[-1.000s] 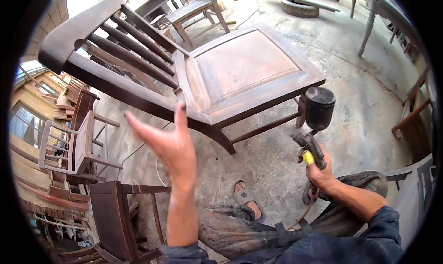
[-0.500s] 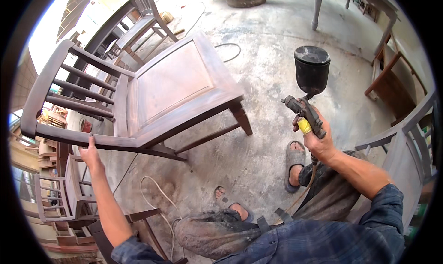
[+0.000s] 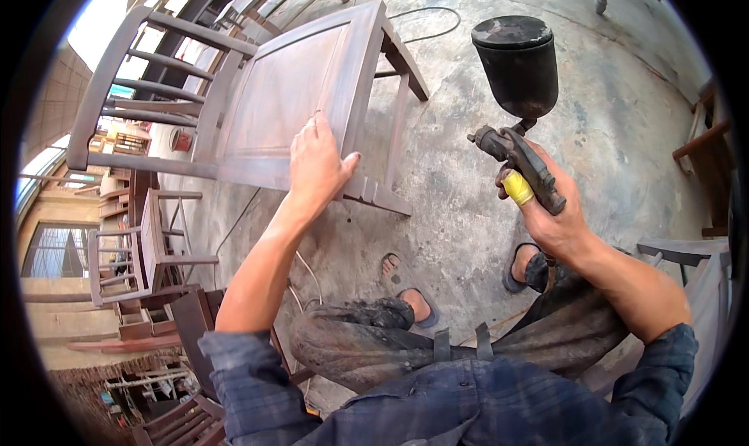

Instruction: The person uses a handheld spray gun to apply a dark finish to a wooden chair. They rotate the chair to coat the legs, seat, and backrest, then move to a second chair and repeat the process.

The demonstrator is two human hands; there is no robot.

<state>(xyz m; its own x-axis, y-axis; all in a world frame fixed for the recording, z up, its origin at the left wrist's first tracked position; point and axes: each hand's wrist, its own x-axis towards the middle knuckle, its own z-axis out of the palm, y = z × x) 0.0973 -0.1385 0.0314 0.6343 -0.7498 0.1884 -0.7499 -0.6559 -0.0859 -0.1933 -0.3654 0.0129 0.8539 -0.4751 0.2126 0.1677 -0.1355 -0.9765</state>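
Note:
A brown wooden chair (image 3: 285, 79) stands tilted in front of me on the left, its slatted back toward the far left and its panelled seat facing up. My left hand (image 3: 320, 161) lies on the seat near its front corner, fingers stretched over the wood and thumb spread apart. To the right, clear of the chair, my right hand (image 3: 563, 216) grips a dark spray gun (image 3: 524, 161) with a black paint cup (image 3: 515, 64) on top. Yellow tape (image 3: 516, 187) wraps one digit of that hand. The gun's nozzle points left, toward the chair; no spray shows.
A greyish chair (image 3: 694, 290) stands close on my right. More wooden chairs (image 3: 148, 243) are on the left. A thin dark hose (image 3: 445, 15) curves over the concrete floor (image 3: 437, 165) beyond the chair. Brown wooden furniture (image 3: 706, 146) is at the far right.
My left hand has gone from the chair's back to the front of its seat. The chair has turned, its seat front swinging away. The spray gun appears slightly higher and closer.

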